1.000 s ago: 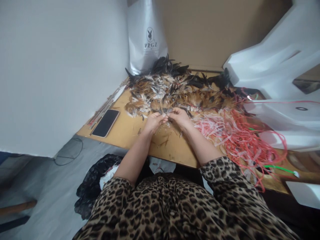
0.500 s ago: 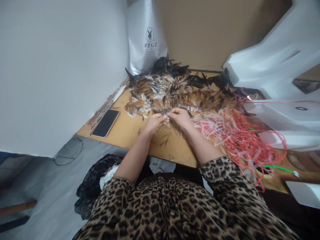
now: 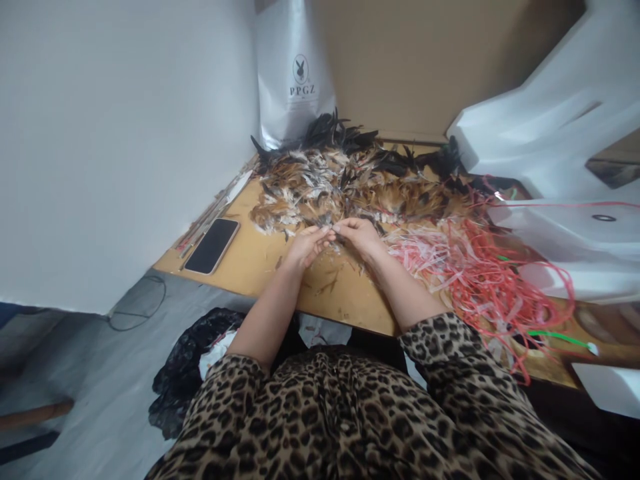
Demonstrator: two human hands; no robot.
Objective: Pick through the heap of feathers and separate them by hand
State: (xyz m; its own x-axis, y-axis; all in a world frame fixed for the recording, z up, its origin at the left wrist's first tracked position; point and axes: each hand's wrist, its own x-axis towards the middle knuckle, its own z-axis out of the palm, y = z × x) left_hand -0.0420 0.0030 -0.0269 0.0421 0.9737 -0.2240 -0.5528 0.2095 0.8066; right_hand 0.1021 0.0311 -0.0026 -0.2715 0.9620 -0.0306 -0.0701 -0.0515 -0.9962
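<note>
My left hand (image 3: pixel 309 245) and my right hand (image 3: pixel 359 236) meet fingertip to fingertip over the front of the wooden table (image 3: pixel 250 260). Both are closed in a pinch on a small greyish feather (image 3: pixel 326 219), whose lower end is hidden by the fingers. Just beyond them spreads a thick pile of feathers (image 3: pixel 300 173), brown and white in front with black plumes at the back. Loose feather scraps (image 3: pixel 327 287) lie on the wood below my hands.
A phone (image 3: pixel 213 246) lies at the left, near thin sticks (image 3: pixel 220 203). Tangled pink and white plastic strips (image 3: pixel 480 273) cover the right side. A white printed bag (image 3: pixel 297 80) stands behind the feathers; white plastic sheeting (image 3: pixel 540 127) rises at the right. A black bag (image 3: pixel 185 373) sits on the floor.
My hands stay nearly in place, with small finger shifts. Less of the brownish feather shows above the fingertips than before.
</note>
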